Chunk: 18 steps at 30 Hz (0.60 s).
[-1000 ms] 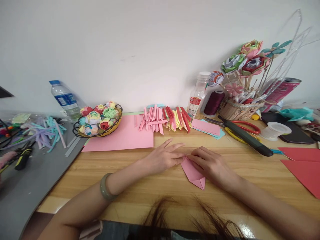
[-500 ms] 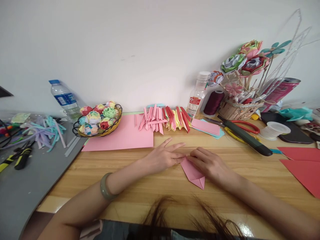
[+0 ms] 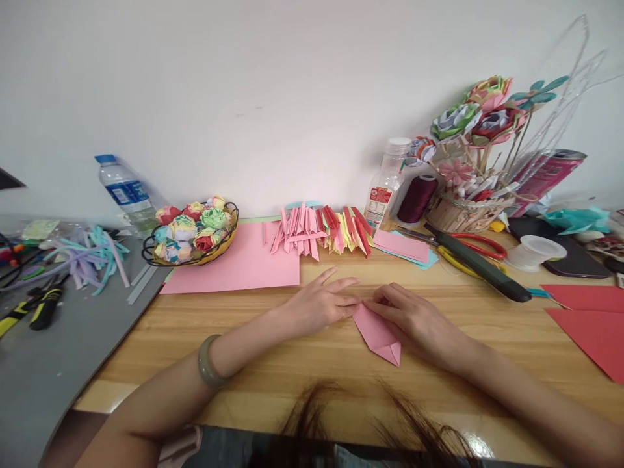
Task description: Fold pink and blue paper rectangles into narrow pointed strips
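A folded piece of pink paper (image 3: 374, 330) lies on the wooden table, its pointed, creased end toward me. My left hand (image 3: 322, 302) reaches in from the left and grips the paper's far tip with its lower fingers. Its other fingers stretch out, spread apart. From the right, my right hand (image 3: 412, 318) has its fingers bent over the same tip and pressed along the paper's right edge. The right thumb and part of that edge are hidden beneath the hand.
Folded paper strips (image 3: 322, 231) lie ahead, by a pink sheet (image 3: 234, 276) and a basket of paper flowers (image 3: 195, 227). On the right are small pink cards (image 3: 402, 246), a dark-handled cutter (image 3: 482, 266), a spool (image 3: 533, 253) and red paper (image 3: 592, 338). A bottle (image 3: 125, 195) stands left.
My right fingers have shifted slightly left along the paper's far tip. The left hand and the paper are almost where they were.
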Tool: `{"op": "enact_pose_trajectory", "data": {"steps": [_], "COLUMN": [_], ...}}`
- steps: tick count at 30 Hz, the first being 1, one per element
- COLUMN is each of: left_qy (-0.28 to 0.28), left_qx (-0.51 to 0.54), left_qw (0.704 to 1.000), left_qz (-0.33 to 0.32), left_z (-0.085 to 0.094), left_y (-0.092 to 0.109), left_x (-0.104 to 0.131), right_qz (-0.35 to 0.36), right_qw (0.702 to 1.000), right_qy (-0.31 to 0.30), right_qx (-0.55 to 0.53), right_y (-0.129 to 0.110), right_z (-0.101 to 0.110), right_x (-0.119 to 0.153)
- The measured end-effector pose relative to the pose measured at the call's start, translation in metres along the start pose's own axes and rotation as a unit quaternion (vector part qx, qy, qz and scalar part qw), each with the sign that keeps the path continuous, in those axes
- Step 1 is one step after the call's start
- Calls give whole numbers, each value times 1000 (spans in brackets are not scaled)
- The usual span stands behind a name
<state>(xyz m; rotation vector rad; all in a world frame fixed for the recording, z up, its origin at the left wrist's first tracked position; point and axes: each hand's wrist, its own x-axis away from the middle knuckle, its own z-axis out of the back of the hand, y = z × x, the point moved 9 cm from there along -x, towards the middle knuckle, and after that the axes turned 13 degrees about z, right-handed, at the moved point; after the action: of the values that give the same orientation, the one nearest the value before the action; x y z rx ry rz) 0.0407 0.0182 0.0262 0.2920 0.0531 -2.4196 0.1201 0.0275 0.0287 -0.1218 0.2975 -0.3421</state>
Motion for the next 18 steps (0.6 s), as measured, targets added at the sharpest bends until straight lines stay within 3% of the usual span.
{"op": "enact_pose_trajectory", "data": {"steps": [8, 14, 18], "left_qy": [29, 110, 118], "left_qx": [-21, -73, -85], "left_qw": [999, 991, 989], "left_qz": [3, 29, 39], "left_z": [0, 10, 17], "left_y": [-2, -1, 3], "left_x": [2, 12, 13], "right_qz": [23, -24, -38], "right_qw": [998, 999, 999], "right_qy": [-62, -14, -14], "right_qx": [-20, 32, 2], "right_y": [4, 14, 13], "right_z": [23, 35, 28], "right_x": [4, 9, 8]}}
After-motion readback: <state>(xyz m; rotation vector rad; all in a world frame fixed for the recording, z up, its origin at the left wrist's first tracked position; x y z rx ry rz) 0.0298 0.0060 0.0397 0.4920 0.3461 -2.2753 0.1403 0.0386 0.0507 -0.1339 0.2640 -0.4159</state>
